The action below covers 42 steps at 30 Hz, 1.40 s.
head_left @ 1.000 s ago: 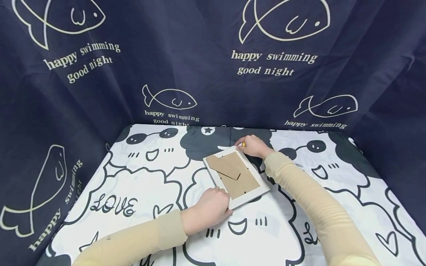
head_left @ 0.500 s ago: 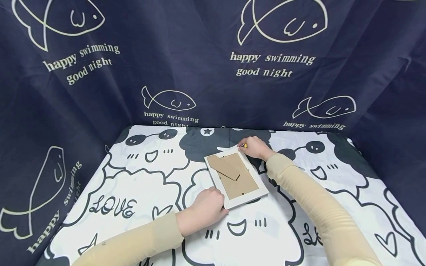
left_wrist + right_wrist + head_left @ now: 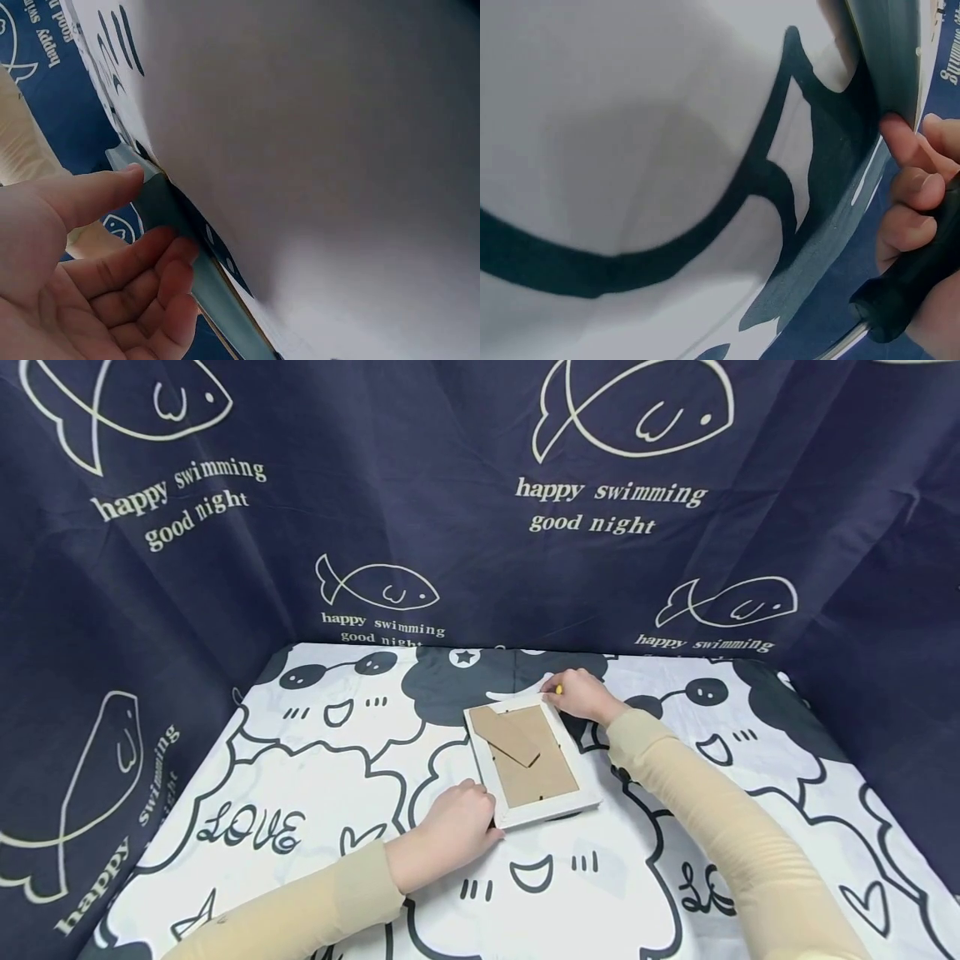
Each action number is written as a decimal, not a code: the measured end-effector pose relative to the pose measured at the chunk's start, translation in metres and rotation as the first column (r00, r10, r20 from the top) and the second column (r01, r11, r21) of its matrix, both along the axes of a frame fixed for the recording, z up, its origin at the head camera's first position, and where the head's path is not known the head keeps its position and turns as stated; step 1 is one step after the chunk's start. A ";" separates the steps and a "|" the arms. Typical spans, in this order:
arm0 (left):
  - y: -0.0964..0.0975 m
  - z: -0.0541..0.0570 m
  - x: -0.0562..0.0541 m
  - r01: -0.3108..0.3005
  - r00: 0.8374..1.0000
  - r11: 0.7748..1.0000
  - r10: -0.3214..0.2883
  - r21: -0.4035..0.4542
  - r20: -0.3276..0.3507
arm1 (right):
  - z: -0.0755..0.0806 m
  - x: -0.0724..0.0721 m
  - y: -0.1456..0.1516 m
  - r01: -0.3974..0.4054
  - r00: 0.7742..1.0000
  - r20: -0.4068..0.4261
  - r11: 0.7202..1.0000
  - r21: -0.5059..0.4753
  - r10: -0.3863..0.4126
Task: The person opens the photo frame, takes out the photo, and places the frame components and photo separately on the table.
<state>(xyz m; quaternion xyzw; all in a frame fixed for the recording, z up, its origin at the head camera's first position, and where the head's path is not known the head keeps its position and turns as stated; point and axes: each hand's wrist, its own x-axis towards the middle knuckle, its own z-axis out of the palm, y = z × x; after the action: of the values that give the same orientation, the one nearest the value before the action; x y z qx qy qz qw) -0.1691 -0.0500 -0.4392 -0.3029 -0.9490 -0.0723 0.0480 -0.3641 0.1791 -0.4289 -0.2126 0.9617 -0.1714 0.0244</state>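
Note:
A white picture frame (image 3: 551, 811) lies back side up on the cloth, showing its brown backing board (image 3: 555, 777) and a brown stand leg (image 3: 504, 735). At its near left corner my left hand (image 3: 450, 827) grips the edge; the left wrist view shows thumb and bent fingers along the frame's side (image 3: 225, 307). My right hand (image 3: 583, 695) is at the far right corner, its fingertips touching the frame. Curled in that same hand is a screwdriver (image 3: 922, 274) with a black handle and metal shaft. Only its yellow end shows in the head view.
A white cloth (image 3: 300, 893) with black cartoon drawings covers the table. Dark blue curtains (image 3: 480, 510) with fish prints hang behind it and at both sides.
The picture frame has turned slightly clockwise on the cloth. My left hand has moved a little left with the near corner, and my right hand a little right with the far one.

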 end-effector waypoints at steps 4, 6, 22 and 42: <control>-0.004 -0.001 -0.001 -0.017 1.000 1.000 0.017 0.018 0.026 | 0.000 0.002 0.001 0.017 1.000 0.009 1.000 0.007 -0.017; -0.005 -0.001 -0.001 -0.030 0.999 0.999 0.029 0.028 0.037 | 0.000 0.004 0.002 0.026 1.000 0.004 1.000 0.009 -0.026; -0.015 0.000 -0.004 -0.089 0.991 0.992 0.079 0.089 0.109 | 0.003 0.015 0.010 0.064 0.993 0.100 0.998 -0.023 -0.061; -0.028 0.005 -0.011 -0.181 0.946 0.963 0.115 0.199 0.302 | -0.001 0.025 0.023 0.070 0.985 0.166 0.994 -0.087 -0.055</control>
<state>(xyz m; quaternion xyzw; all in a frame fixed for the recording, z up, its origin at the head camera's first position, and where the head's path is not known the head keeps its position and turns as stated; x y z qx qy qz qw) -0.1801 -0.0778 -0.4344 -0.2093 -0.9519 -0.2180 -0.0512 -0.3394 0.2018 -0.4296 -0.1686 0.9536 -0.2334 0.0878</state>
